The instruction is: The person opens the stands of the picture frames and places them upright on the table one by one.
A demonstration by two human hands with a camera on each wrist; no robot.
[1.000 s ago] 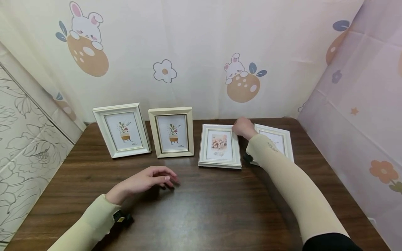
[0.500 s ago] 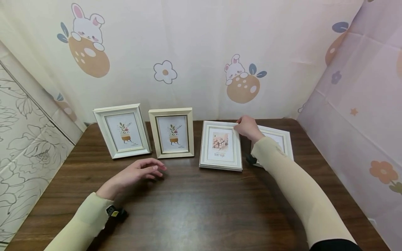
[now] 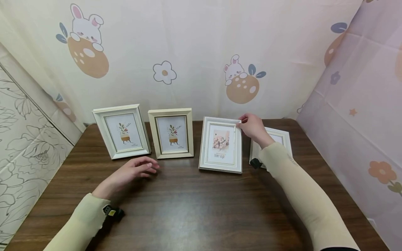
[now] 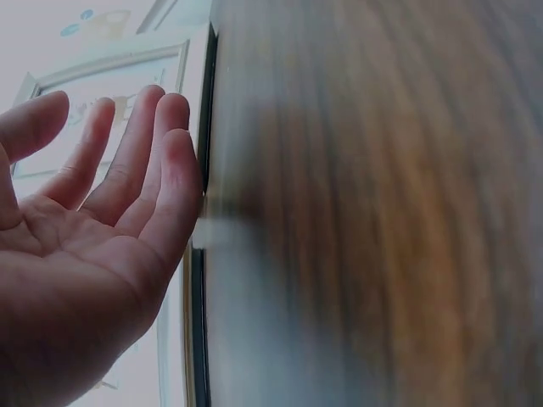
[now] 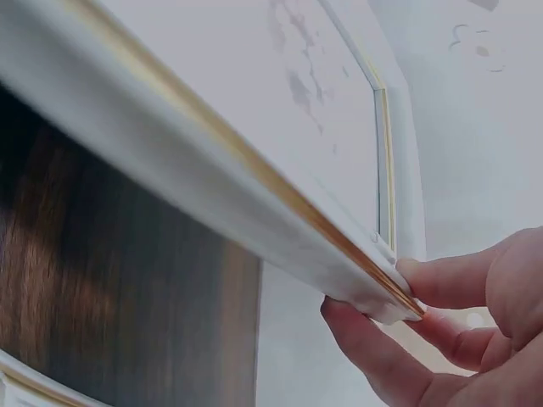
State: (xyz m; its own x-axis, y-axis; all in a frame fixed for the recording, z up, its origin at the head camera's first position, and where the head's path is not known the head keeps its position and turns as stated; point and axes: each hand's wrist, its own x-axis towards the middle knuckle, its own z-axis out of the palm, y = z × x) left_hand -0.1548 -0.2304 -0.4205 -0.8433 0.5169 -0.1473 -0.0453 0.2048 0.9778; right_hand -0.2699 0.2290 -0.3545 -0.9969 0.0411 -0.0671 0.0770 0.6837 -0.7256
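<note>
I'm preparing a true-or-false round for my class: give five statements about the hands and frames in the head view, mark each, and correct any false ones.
1. The right hand has its grip on the top right corner of the "free style" frame. True.
2. The leftmost frame and cream frame both show a potted plant. True.
3. The left hand holds the cream frame. False: it holds nothing.
4. The table is white. False: it is dark brown.
5. The right sleeve hides part of the rightmost frame. True.
</note>
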